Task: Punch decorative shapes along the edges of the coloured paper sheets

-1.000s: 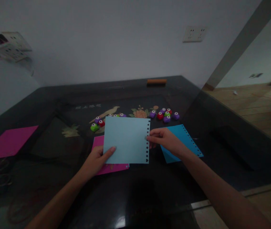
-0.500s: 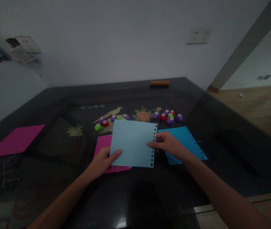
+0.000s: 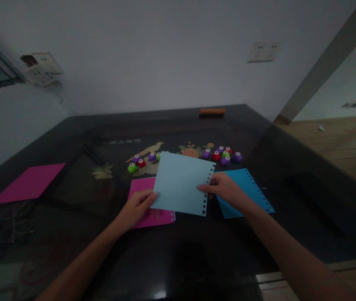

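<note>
Light-blue sheet (image 3: pixel 182 182) now tilted clockwise, shifted right; both hands still gripping.

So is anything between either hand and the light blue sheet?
No. The left hand grips the light blue sheet at its lower left corner, and the right hand pinches its punched right edge. The magenta sheet lies underneath.

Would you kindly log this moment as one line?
left hand: holds pale blue sheet | right hand: holds punched edge | pink sheet beneath
</note>
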`<state>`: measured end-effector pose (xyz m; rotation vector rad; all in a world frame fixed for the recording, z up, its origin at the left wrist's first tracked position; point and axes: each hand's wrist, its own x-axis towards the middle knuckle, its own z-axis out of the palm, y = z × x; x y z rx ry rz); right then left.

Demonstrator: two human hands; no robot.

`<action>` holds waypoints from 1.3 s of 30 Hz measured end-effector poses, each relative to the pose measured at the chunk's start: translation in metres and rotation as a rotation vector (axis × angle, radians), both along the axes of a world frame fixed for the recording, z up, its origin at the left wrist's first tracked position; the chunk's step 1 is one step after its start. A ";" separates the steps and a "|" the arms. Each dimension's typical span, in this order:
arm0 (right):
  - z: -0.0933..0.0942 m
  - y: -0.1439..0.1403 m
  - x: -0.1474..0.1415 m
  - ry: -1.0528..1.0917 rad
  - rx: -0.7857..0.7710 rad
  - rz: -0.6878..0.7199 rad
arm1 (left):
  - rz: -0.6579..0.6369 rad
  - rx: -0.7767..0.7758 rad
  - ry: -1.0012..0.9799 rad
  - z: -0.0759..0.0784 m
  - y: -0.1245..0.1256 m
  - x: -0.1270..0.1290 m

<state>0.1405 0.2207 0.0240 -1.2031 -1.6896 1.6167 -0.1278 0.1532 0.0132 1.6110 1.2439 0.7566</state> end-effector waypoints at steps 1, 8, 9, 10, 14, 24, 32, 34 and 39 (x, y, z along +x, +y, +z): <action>-0.001 0.001 0.001 0.015 0.006 -0.026 | 0.012 0.028 -0.005 0.000 0.002 -0.002; -0.011 0.012 0.007 0.122 0.012 -0.230 | 0.424 0.217 0.140 0.000 0.022 -0.038; -0.012 0.013 0.008 0.141 0.005 -0.251 | 0.473 0.238 0.183 0.000 0.025 -0.044; -0.013 0.014 0.008 0.161 -0.003 -0.267 | 0.542 0.260 0.210 0.000 0.027 -0.051; -0.016 0.017 0.010 0.223 -0.016 -0.289 | 0.646 0.294 0.289 0.006 0.037 -0.070; -0.018 0.020 0.011 0.339 -0.033 -0.294 | 0.653 0.181 0.568 -0.006 0.115 -0.096; -0.013 0.020 0.013 0.421 -0.046 -0.298 | 0.546 0.068 0.740 -0.010 0.144 -0.101; -0.011 0.019 0.013 0.437 -0.043 -0.313 | 0.524 0.062 0.770 -0.010 0.148 -0.103; -0.008 0.019 0.014 0.444 -0.052 -0.319 | 0.466 0.088 0.817 -0.015 0.153 -0.103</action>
